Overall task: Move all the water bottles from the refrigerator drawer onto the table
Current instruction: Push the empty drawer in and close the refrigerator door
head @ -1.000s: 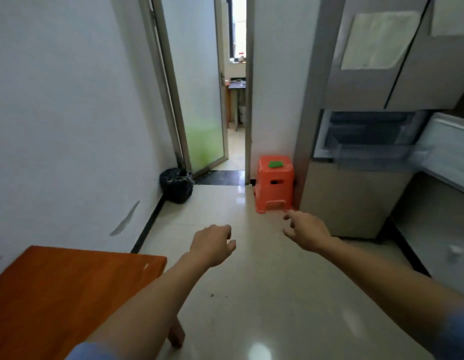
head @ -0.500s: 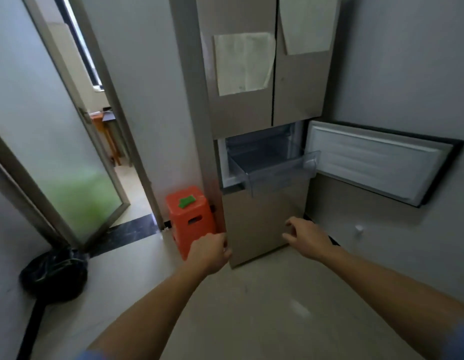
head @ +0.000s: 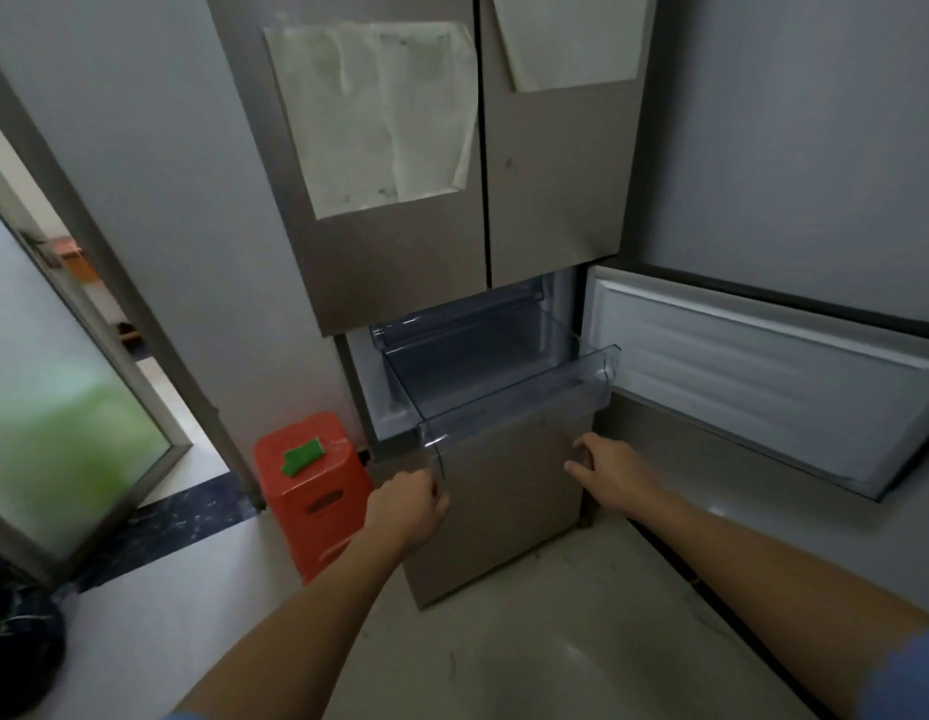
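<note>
A clear plastic refrigerator drawer (head: 519,402) is pulled out of the steel-coloured refrigerator (head: 400,252), and I see no bottle inside it. Its compartment door (head: 763,376) hangs open to the right. My left hand (head: 405,506) is just below the drawer's front left corner, fingers curled and holding nothing. My right hand (head: 607,472) is below the drawer's front right, fingers spread and empty. No water bottle and no table is in view.
An orange plastic stool (head: 311,491) with a green item on top stands left of the refrigerator. A frosted glass door (head: 62,407) stands open at the left, and a black bag (head: 15,652) lies on the floor at the lower left.
The view has turned from the wooden table and doorway to the refrigerator and come closer. Both empty hands have risen toward the drawer's front.
</note>
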{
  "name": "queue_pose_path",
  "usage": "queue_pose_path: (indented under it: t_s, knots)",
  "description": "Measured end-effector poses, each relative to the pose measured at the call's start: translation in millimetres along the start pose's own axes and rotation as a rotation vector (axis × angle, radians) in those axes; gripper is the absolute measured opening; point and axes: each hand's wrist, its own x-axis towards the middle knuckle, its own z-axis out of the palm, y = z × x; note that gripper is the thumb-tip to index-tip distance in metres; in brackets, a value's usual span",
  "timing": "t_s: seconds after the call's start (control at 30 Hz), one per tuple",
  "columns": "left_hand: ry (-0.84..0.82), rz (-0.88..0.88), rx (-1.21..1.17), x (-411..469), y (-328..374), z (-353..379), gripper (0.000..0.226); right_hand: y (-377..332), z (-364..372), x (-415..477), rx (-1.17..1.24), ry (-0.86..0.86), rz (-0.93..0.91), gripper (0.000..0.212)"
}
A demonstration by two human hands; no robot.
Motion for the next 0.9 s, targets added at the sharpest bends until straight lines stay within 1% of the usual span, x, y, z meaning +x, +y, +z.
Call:
queue_pose_path:
  t_s: [0.1,0.17,0.23,0.33,0.43,0.5,0.53,0.6,0.67,0.73,0.8,0.9]
  knots:
    - [-0.016,-0.110,-0.102,58.8,18.5,5.7,0.027,14.0,-9.9,69.1,0.066,-0.023,0.014,0.044]
    - [-0.019,-0.207,-0.262,92.1,29.3,12.4,0.026,22.6,-13.0,113.0,0.190,-0.035,0.062,0.041]
    - [-0.034,-0.326,-0.579,116.8,39.3,20.8,0.027,31.3,-8.1,150.1,0.380,-0.061,0.156,0.035]
    - [-0.050,-0.557,-1.064,146.7,50.6,33.2,0.032,35.3,3.7,192.2,0.723,-0.108,0.374,0.027]
    - [-0.027,-0.767,-1.422,175.8,53.1,42.6,0.039,36.5,8.9,227.3,1.067,-0.096,0.601,0.018]
    - [-0.021,-0.853,-1.612,189.9,56.0,50.7,0.039,41.7,14.0,246.8,1.204,-0.074,0.707,0.023]
    - [-0.024,-0.881,-1.676,193.8,58.6,54.8,0.039,43.8,17.4,254.3,1.228,-0.058,0.741,0.026]
    - [-0.022,-0.911,-1.732,200.9,62.7,61.0,0.044,45.5,26.0,266.1,1.234,-0.012,0.797,0.032]
    - [-0.002,-0.918,-1.750,210.2,64.2,60.8,0.048,41.0,27.4,274.1,1.270,0.008,0.803,0.037]
    - [0.050,-0.910,-1.740,222.1,59.2,54.9,0.046,36.3,26.4,281.6,1.324,-0.013,0.775,0.044]
    - [0.094,-0.902,-1.767,235.3,49.2,45.2,0.045,30.3,24.0,290.4,1.363,-0.048,0.745,0.043]
    - [0.049,-0.915,-1.869,251.3,35.7,33.3,0.043,23.3,23.8,306.1,1.398,-0.073,0.752,0.036]
